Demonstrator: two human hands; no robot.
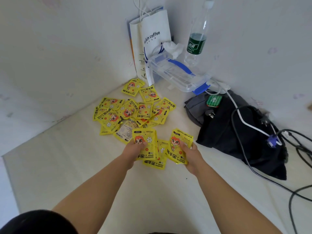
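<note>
Hand-warmer packets (149, 141), stacks gripped by left hand (135, 147) and right hand (190, 153), loose pile (133, 112) beyond, black bag (219, 135) nearby

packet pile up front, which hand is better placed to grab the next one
Left: the left hand is just short of the pile; the right hand lies further off, by the black bag.

Pale mattress (76, 157) under scattered yellow packets (133, 110), clear box (177, 73), paper bag (152, 39), dark clothing (219, 141), cables (300, 147).
</note>
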